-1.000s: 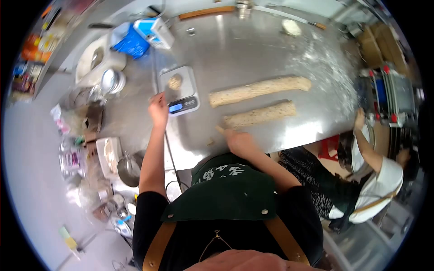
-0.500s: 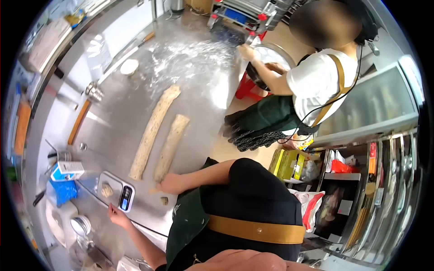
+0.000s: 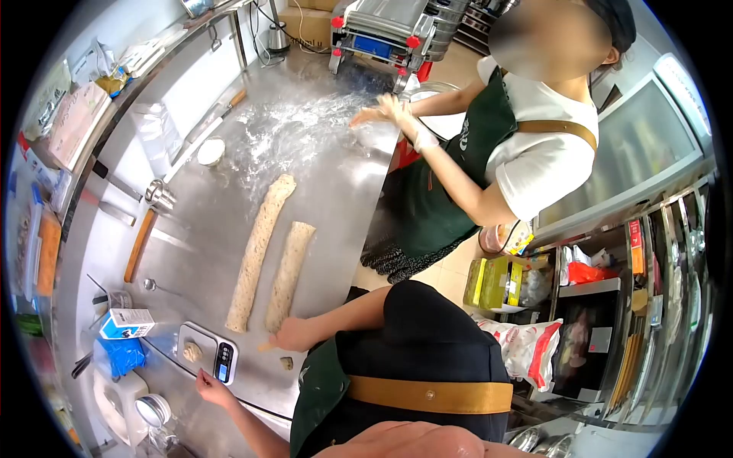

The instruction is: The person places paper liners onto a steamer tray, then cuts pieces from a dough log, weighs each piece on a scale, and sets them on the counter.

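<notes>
My right hand (image 3: 293,334) is closed at the near end of the shorter dough log (image 3: 291,275), around something pale and tan that I cannot make out. A longer dough log (image 3: 260,256) lies alongside. My left hand (image 3: 213,388) is beside the digital scale (image 3: 208,330), its fingers pressed together; whatever they may hold is too small to tell. On the scale's plate sits a small dough piece (image 3: 192,352). Another small piece (image 3: 286,362) lies on the steel table just below my right hand.
A co-worker in a green apron (image 3: 450,191) stands across the table corner, hands over the floured steel surface (image 3: 290,122). Along the left side are a wooden-handled tool (image 3: 140,246), a white round container (image 3: 211,152), a blue-and-white box (image 3: 127,324) and a blue bag (image 3: 122,356).
The view has shifted, so the table items appear lower. The co-worker has turned toward the table and brought both hands together over its edge. My hands keep about the same places beside the dough and scale.
</notes>
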A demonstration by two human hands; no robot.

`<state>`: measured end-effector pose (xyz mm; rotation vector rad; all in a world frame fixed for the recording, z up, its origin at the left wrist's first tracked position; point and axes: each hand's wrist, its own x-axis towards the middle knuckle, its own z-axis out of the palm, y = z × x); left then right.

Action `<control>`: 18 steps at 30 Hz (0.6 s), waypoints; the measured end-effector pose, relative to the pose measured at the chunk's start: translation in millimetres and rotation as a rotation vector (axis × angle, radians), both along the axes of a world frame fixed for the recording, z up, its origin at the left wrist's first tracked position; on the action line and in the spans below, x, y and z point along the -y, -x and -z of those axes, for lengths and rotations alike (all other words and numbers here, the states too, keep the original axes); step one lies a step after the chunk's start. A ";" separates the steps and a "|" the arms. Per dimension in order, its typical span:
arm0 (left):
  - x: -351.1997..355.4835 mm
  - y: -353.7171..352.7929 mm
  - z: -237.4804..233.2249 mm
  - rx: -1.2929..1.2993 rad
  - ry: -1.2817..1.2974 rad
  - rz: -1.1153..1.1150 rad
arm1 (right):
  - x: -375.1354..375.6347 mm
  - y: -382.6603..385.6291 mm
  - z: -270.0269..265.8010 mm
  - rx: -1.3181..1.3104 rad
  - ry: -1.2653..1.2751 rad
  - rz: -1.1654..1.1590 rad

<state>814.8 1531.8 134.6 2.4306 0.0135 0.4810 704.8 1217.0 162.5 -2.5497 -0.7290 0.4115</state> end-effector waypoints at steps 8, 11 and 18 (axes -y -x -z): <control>-6.6 2.1 9.0 -0.018 -0.042 -0.005 | -2.0 -1.3 0.8 -0.023 0.042 -0.006; -4.5 3.8 12.6 -0.007 -0.014 -0.021 | -1.4 -0.8 -2.4 -0.027 0.050 -0.017; 2.0 11.8 6.0 -0.070 0.010 -0.070 | -5.1 -1.3 9.0 -0.014 0.016 -0.006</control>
